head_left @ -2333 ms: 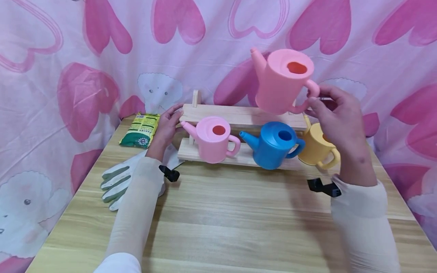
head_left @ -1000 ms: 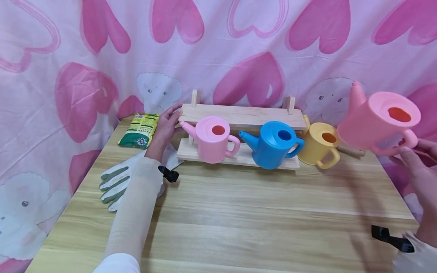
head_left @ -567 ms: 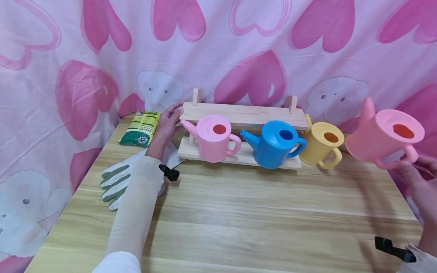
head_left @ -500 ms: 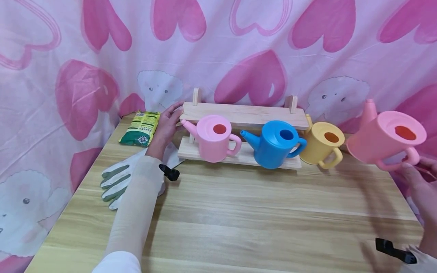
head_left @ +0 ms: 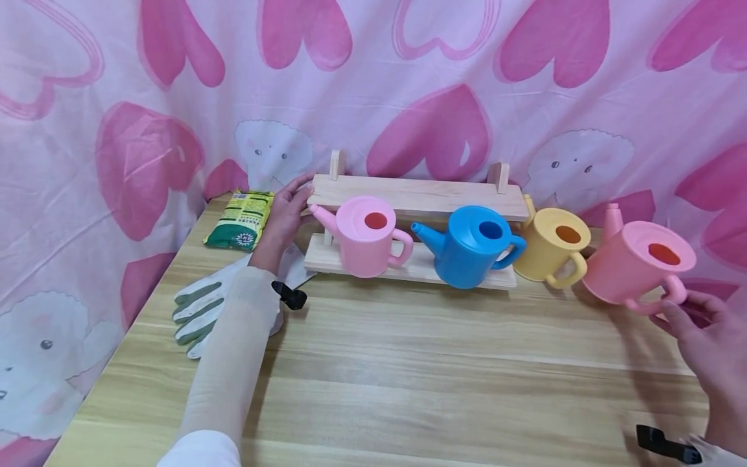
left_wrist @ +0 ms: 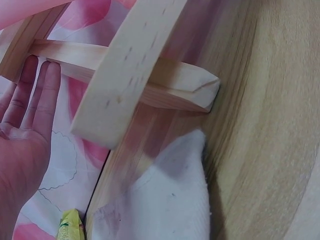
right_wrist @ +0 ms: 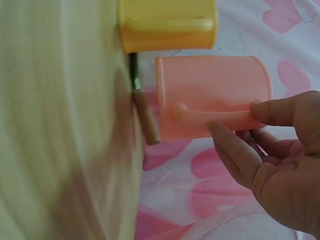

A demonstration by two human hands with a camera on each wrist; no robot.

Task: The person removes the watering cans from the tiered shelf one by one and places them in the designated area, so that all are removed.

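Note:
A coral-pink watering can (head_left: pixel 636 266) is in my right hand (head_left: pixel 709 344), which pinches its handle between thumb and fingers. The right wrist view shows the can (right_wrist: pixel 210 85) close over the wooden table, tilted a little. Just left of it stands a yellow watering can (head_left: pixel 551 243). A light pink can (head_left: pixel 364 240) and a blue can (head_left: pixel 469 250) stand on the lower board of a small two-tier wooden shelf (head_left: pixel 414 194). My left hand (head_left: pixel 286 214) rests at the left end of the upper board; in the left wrist view its straight fingers (left_wrist: pixel 45 95) touch the wood.
A white work glove with green-grey fingers (head_left: pixel 204 305) lies under my left forearm. Behind it is a yellow-green packet (head_left: pixel 239 220). A tool with a wooden handle (right_wrist: pixel 146 117) lies on the table by the coral can. A pink heart-patterned curtain (head_left: pixel 408 78) hangs behind.
My right hand has carried the coral can from above the shelf to the right, then lowered it beside the yellow can. The left hand stays at the shelf end.

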